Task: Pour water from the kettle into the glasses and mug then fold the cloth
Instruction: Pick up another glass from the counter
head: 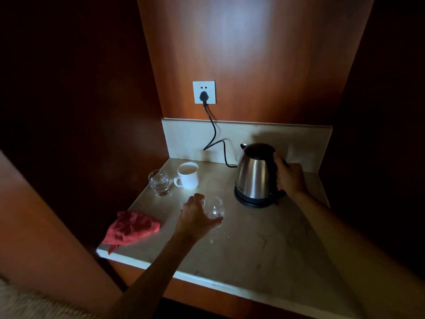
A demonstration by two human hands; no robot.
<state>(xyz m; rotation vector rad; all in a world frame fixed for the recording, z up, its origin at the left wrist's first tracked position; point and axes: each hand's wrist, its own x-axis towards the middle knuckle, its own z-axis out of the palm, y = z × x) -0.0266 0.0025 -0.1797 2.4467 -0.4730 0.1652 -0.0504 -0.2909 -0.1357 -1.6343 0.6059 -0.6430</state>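
The right hand (290, 178) has its grip closed round the black handle of the steel kettle (255, 174), which stands upright on its black base (255, 202) on the pale marble surface (264, 245). The left hand (197, 217) grips a clear near glass (215, 209) from its left side, fingers curled round the wall and thumb along the near edge; the glass stands on the surface, and how full it is cannot be told.

Between the two grips lies only bare surface with a few small wet spots just beside the near glass. Beyond the left grip, toward the wall, a white mug (188, 175) stands with its handle turned left and liquid showing inside. Just left of the mug, close but apart, is a far glass (159, 182) holding some water. To the left of the left grip and apart from it, a crumpled red cloth (131, 227) lies at the surface's edge, one corner hanging over.

Beyond the right grip, a black cord (215, 132) runs from the kettle's base up the backsplash to a plug (203, 97) in a white wall socket (204, 92).
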